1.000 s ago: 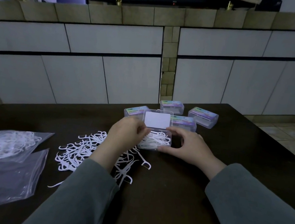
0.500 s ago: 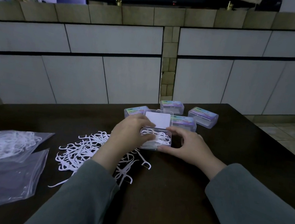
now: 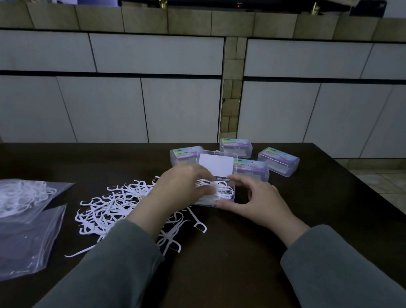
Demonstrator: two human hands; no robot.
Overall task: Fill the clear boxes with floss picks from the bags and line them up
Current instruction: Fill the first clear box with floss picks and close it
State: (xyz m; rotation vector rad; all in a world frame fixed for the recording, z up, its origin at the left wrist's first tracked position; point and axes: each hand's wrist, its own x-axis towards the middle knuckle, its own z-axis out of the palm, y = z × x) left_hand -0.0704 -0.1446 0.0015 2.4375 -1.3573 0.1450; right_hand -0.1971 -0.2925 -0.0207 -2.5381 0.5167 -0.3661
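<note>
Head view, left hand (image 3: 182, 184) now deeper over box (image 3: 227, 197)

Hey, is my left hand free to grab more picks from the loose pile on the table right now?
Probably yes. The left hand is over the open box, and the loose pile lies right beside it with nothing between. The fingers seem busy with picks in the box.

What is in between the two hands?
The open clear box, part filled with white floss picks, sits between the left hand and right hand, seen in the head view.
</note>
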